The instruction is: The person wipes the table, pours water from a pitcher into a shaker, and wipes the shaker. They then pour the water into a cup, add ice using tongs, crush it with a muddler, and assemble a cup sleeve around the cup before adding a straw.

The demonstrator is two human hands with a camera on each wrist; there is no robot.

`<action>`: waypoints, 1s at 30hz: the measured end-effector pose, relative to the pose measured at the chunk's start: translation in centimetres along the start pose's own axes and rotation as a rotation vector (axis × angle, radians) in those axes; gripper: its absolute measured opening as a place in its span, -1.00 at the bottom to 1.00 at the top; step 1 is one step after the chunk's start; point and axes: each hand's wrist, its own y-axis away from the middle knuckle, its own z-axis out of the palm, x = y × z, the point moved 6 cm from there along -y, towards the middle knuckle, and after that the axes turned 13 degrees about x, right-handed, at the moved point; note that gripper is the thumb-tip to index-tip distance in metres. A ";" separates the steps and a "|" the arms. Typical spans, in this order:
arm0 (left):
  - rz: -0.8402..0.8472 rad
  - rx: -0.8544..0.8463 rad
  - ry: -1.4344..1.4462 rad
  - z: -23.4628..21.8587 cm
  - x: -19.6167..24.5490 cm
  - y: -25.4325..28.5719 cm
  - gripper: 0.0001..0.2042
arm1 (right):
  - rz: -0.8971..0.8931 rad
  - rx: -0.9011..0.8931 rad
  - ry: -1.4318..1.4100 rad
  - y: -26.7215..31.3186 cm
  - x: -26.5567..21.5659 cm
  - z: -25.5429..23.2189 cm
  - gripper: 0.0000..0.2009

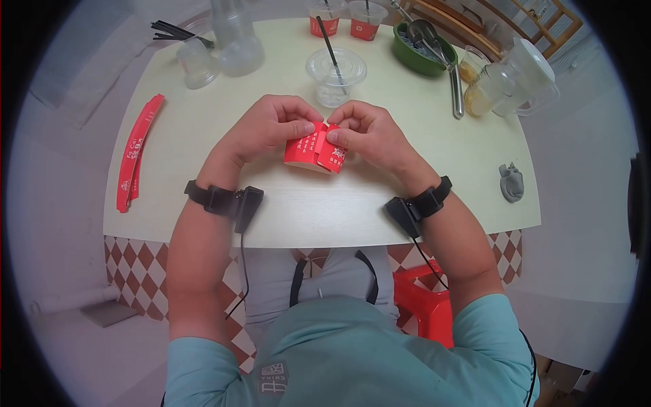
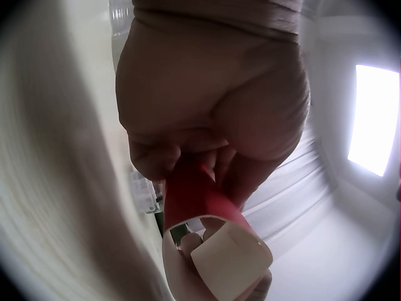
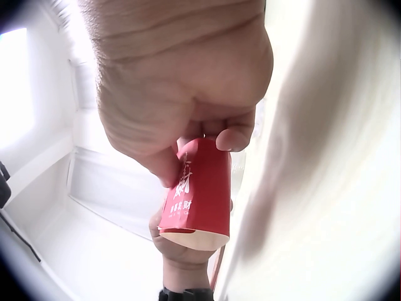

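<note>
Between my two hands is a red paper cup sleeve with white lettering, bent round into a ring with its ends overlapping. My left hand pinches it on one side of the seam, thumb on the outer face. On the other side of the seam my right hand pinches it, thumb also on the front. The wrist views show the sleeve's pale inner face and its open lower end. Just beyond the hands stands a clear plastic cup with a lid and a black straw.
Flat red sleeves lie at the left. Stacked clear cups and black straws are back left. Two red-sleeved cups stand at the back. A green bowl, pitcher and grey cloth are on the right.
</note>
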 end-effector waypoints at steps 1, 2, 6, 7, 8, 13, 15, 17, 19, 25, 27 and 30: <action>-0.009 0.005 -0.016 0.0 0.0 0.0 -0.80 | 0.000 -0.010 0.003 0.0 0.0 0.0 -0.80; -0.019 0.010 -0.031 0.0 0.0 0.0 -0.81 | 0.000 -0.012 0.003 0.0 0.0 0.1 -0.80; -0.012 0.008 -0.023 0.1 0.0 0.1 -0.82 | 0.018 -0.020 0.013 0.1 0.0 0.3 -0.80; -0.013 0.006 -0.022 0.1 0.1 0.1 -0.82 | 0.020 -0.022 0.013 0.2 0.0 0.4 -0.80; -0.015 0.004 -0.021 0.1 0.1 0.1 -0.83 | 0.021 -0.022 0.012 0.2 0.1 0.4 -0.80; -0.032 0.008 -0.009 0.3 -0.5 -0.2 -0.81 | -0.014 0.003 0.016 -0.2 0.6 0.1 -0.80; -0.032 0.014 0.006 0.5 -0.3 -0.1 -0.79 | -0.018 0.004 0.026 -0.2 0.5 -0.1 -0.80; -0.008 -0.002 0.068 0.9 0.3 0.2 -0.77 | -0.021 0.006 0.035 -0.1 0.3 -0.1 -0.80; 0.004 -0.016 0.026 0.3 0.6 0.3 -0.76 | -0.029 0.039 -0.037 0.1 -0.1 0.0 -0.79; 0.159 0.298 -0.188 -4.9 3.2 0.8 -0.73 | -0.229 0.283 0.014 -0.3 -1.1 -1.8 -0.77; 0.224 0.474 -0.270 -6.3 3.9 1.1 -0.73 | -0.227 0.365 0.033 -0.7 -0.5 -2.7 -0.77; 0.215 0.460 -0.486 -6.5 3.2 0.8 -0.75 | -0.222 0.493 0.062 -1.2 0.1 -4.0 -0.77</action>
